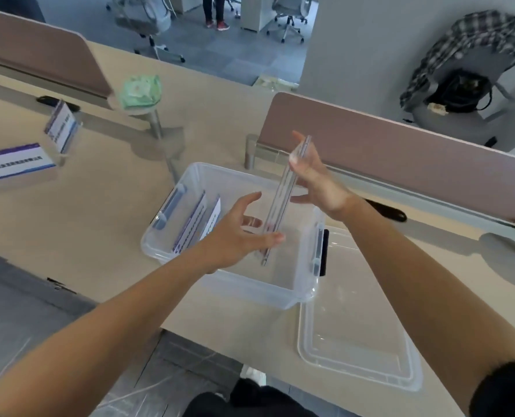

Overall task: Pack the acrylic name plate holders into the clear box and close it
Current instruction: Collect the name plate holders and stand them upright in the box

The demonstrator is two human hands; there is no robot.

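Observation:
A clear plastic box [280,291] with grey side latches stands open on the beige desk. Two name plate holders [197,224] lean inside it at the left. Over the box I hold a third acrylic holder [281,200] edge-on, tilted. My right hand [316,182] grips its upper end. My left hand [239,239] pinches its lower end with thumb and fingers. The clear lid [355,341] lies flat on the desk to the right of the box. Two more holders stand at the far left, one [12,162] near the edge and one [62,127] behind it.
Pink desk dividers [400,152] run behind the box and at the back left. A green packet [140,91] sits on a post. A chair with a plaid shirt [466,49] stands at the back right. Someone's legs show far back. The desk's front edge is near me.

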